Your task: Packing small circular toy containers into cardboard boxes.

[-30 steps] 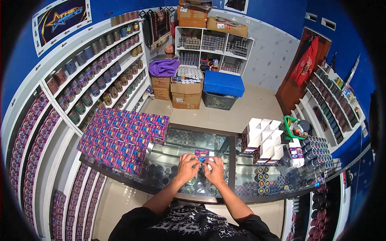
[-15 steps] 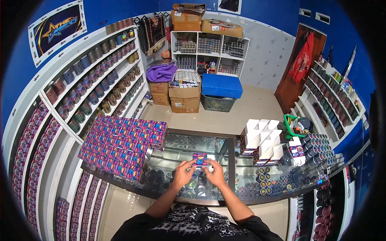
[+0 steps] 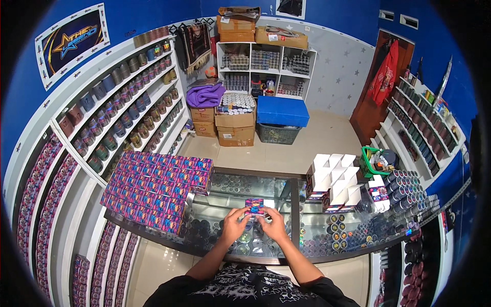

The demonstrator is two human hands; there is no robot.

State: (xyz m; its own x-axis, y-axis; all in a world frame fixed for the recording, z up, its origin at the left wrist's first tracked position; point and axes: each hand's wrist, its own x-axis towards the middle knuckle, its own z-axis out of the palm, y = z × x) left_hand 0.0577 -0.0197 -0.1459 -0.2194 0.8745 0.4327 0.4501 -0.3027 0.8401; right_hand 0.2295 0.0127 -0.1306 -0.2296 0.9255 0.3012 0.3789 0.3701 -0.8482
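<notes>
A small printed box (image 3: 254, 203) in purple, pink and blue is held over the glass counter top (image 3: 207, 202), straight in front of me. My left hand (image 3: 233, 225) pinches its near left side, thumb and fingers closed on it. On the near right side my right hand (image 3: 272, 225) grips it the same way. Both thumbs meet close to the box's near edge, and the fingers partly cover its lower side. To the left, a large block of matching closed boxes (image 3: 148, 189) is packed in tight rows on the counter.
Right of the hands stand printed boxes with raised white flaps (image 3: 335, 179). Beyond them are a green basket (image 3: 371, 161) and stacked round containers (image 3: 406, 189). Jars (image 3: 337, 233) show through the glass. Cartons (image 3: 235, 130) and a blue-lidded crate (image 3: 279, 134) stand on the floor behind.
The box and both hands have shifted slightly toward me, with the printed face turned a little more into view. Both hands keep hold of it. The view has tilted slightly.
</notes>
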